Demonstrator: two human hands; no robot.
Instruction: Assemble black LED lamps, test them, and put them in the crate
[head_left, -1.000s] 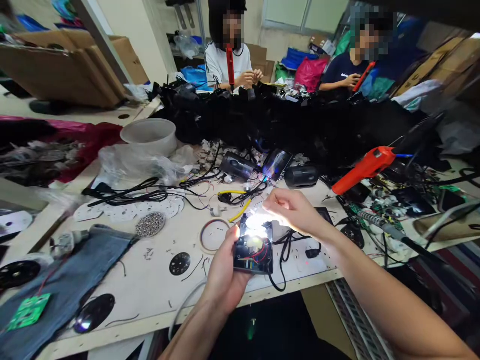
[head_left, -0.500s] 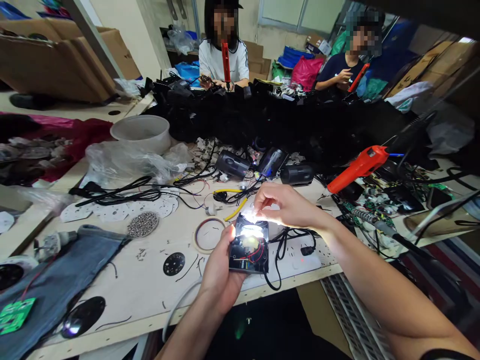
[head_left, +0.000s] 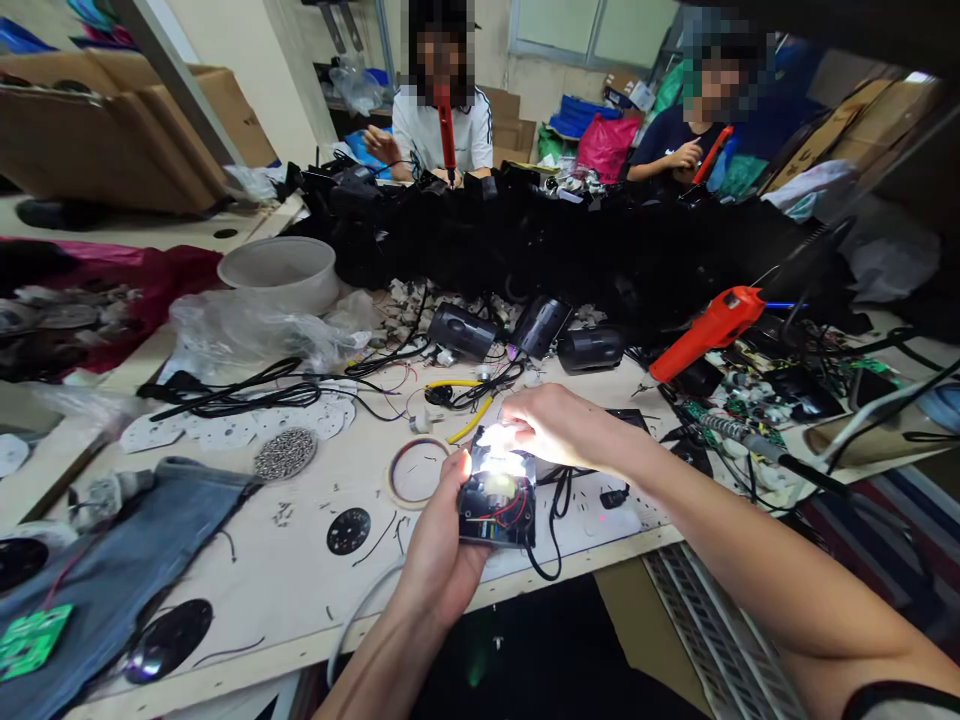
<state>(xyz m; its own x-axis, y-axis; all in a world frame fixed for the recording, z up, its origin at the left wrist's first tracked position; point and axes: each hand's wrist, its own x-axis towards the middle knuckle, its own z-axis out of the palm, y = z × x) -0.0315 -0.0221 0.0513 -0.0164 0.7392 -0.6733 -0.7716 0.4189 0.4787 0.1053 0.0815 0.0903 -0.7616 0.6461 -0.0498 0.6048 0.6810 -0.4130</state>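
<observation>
My left hand (head_left: 448, 550) is wrapped around a small open black plastic housing (head_left: 496, 530) from its left side, thumb along the edge. Red wires and a round pale part show inside the housing, and a cable runs out at its lower right. Bright white light glares from its upper half. At that top end my right hand (head_left: 547, 425) has its fingers pinched together in the glare; what they grip is washed out. Behind the hands a roll of tape (head_left: 401, 500) lies flat, and several black cylindrical housings (head_left: 463, 331) rest among cables.
A red electric screwdriver (head_left: 709, 330) hangs at the right over circuit boards. A dish of screws (head_left: 286, 455), a translucent tub (head_left: 279, 272) and plastic bags stand left. Black parts are heaped at the back, where two people (head_left: 442, 125) sit. A soldering iron (head_left: 772, 460) points in from the right.
My right hand has moved slightly down toward the lit upper part of the housing. The left hand keeps its hold. Across the table, one person has raised a hand.
</observation>
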